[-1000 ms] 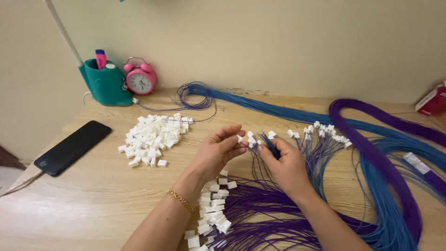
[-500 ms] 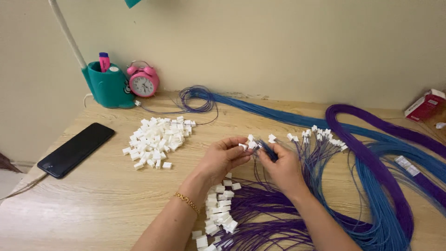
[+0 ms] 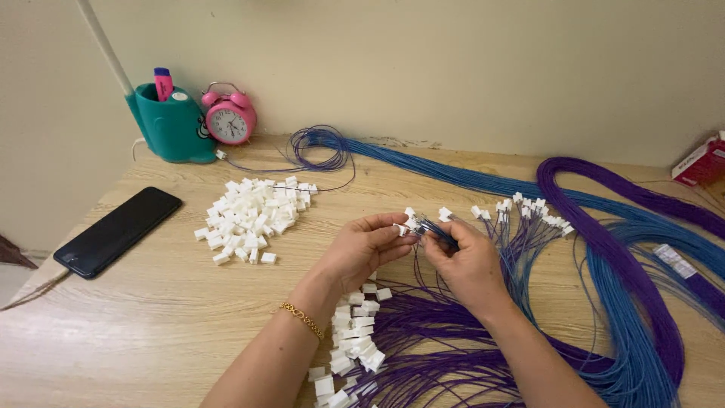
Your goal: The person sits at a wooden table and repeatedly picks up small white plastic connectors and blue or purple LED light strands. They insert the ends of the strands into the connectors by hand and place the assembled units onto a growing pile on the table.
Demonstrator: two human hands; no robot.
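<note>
My left hand (image 3: 364, 249) pinches a small white plastic connector (image 3: 405, 225) between thumb and fingertips. My right hand (image 3: 470, 261) holds thin blue and purple wire ends (image 3: 440, 231) right against that connector. Both hands hover over the wooden table (image 3: 151, 325) near its middle. A fan of wires tipped with white connectors (image 3: 529, 211) spreads to the right of my right hand. A gold bracelet (image 3: 302, 319) sits on my left wrist.
A pile of loose white connectors (image 3: 253, 215) lies to the left. More finished connectors (image 3: 351, 344) lie below my left wrist. Long blue (image 3: 627, 317) and purple wire bundles (image 3: 604, 242) loop at the right. A black phone (image 3: 117, 230), teal pen holder (image 3: 172, 125), pink alarm clock (image 3: 229, 119).
The view has shifted slightly; my hands stay together at the same spot, fingers working the connector and wire ends.
</note>
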